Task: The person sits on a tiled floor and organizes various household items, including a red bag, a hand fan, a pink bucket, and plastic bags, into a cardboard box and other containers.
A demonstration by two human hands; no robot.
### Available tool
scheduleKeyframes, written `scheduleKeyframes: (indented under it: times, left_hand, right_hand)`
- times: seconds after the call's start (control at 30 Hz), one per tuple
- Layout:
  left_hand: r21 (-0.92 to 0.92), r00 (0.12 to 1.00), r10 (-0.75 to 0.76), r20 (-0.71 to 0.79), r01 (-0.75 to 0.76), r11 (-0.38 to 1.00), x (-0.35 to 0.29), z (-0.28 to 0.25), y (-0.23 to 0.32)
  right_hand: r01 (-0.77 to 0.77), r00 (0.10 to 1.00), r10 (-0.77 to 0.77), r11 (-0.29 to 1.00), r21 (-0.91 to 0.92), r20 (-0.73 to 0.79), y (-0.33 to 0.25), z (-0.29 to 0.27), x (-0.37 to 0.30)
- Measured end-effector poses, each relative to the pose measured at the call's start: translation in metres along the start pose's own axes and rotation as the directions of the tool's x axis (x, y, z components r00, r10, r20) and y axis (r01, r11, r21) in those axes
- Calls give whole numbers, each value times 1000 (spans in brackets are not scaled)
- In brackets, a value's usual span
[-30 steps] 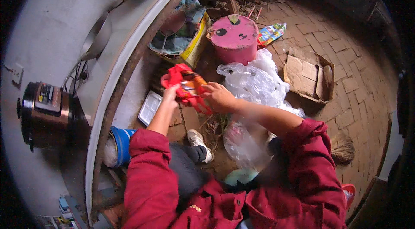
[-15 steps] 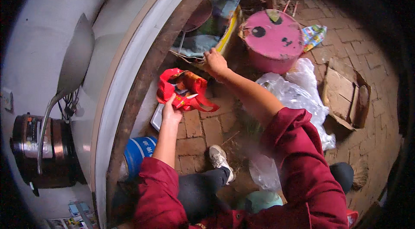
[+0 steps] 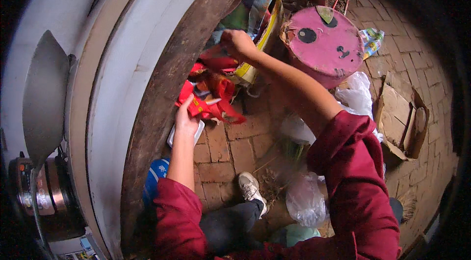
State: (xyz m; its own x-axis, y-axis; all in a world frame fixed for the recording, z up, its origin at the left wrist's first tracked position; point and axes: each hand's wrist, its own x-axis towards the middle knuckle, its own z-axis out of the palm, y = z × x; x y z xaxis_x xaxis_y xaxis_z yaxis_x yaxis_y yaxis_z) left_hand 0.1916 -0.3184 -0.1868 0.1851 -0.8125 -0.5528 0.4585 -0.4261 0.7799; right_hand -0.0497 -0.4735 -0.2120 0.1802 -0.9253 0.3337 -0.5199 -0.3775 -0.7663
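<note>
My left hand [image 3: 185, 117] is shut on the edge of a crumpled red plastic bag [image 3: 221, 91] with a colourful print. The bag hangs low beside the dark wooden post, its mouth partly open. Above it and to the right, my right hand [image 3: 238, 44] is closed in a fist over a yellow-edged sack [image 3: 267, 39]. Dark red material shows just below that fist, blurred. What the fingers grip is hidden.
A pink drum [image 3: 326, 46] with a painted animal face stands right of the sack. Clear plastic bags [image 3: 306, 201] and an opened cardboard box [image 3: 397, 115] lie on the brick floor [image 3: 216, 154]. A blue container [image 3: 156, 176] sits by the post [image 3: 157, 108].
My right hand has risen from the sack's near rim and closed, moving slightly farther away. Dark red material now shows beneath it. My left hand still holds the red bag. The view has shifted.
</note>
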Motion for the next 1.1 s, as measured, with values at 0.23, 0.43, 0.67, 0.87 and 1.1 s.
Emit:
scheduleKeyframes:
  times: [0.23,0.43,0.67,0.87,1.1]
  left_hand:
    - [170,995,33,93,-48,984,84,20,18]
    - [200,944,299,-141,-268,942,163,103,-28]
    - [848,654,552,517,-478,-228,214,72,-48]
    - [870,987,159,35,-108,480,145,66,-9]
    - [815,477,672,566,-445,-371,86,124,-8]
  right_hand:
    - [-100,994,99,995,2,55,-92,-37,29]
    - [112,994,-111,986,-121,13,-50,-24,41]
    - [-61,992,65,997,-45,111,-44,-11,-11]
    - [49,997,-34,974,-219,70,-10,24,-41]
    - [14,999,-30,933,-360,-39,-18,4,-50]
